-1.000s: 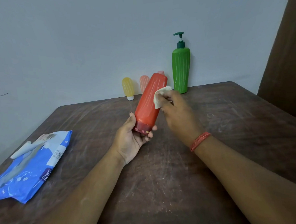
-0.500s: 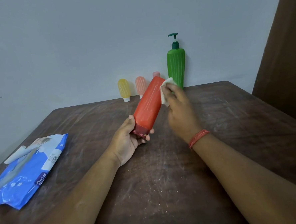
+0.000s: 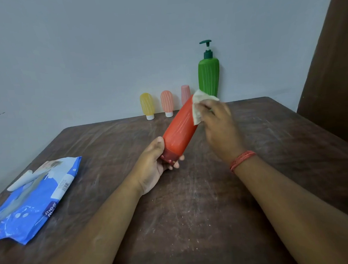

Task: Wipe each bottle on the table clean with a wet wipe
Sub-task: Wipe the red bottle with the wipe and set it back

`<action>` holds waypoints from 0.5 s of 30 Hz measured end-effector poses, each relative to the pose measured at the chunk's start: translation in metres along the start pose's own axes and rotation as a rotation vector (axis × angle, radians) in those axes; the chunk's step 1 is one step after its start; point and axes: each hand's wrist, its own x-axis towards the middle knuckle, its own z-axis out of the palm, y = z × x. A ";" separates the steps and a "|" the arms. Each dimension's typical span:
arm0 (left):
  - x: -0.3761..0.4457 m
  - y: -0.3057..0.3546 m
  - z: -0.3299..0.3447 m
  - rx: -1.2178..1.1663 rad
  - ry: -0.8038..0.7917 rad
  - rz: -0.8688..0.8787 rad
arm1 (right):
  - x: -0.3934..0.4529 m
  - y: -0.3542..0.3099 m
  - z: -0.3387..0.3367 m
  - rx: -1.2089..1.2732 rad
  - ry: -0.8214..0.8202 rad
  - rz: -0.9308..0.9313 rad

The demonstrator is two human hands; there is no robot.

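While the left hand [image 3: 153,165] grips the red bottle [image 3: 180,131] by its cap end, right hand [image 3: 219,127] fingers pinch a wet wipe [image 3: 200,103] against its upper side.

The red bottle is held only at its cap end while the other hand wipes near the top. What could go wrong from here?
1. The left hand grips the red bottle only by its dark cap end, so pressure from the wipe might lever it loose.
2. The right hand works close to the green pump bottle and the small pink bottle; a long stroke could topple them.
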 end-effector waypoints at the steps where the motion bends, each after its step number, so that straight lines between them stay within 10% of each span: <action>1: 0.000 -0.001 0.000 0.028 -0.014 0.007 | 0.001 0.004 -0.003 0.000 0.021 0.059; 15: 0.001 -0.002 0.001 0.175 -0.066 -0.007 | 0.002 -0.003 -0.024 0.001 0.026 -0.002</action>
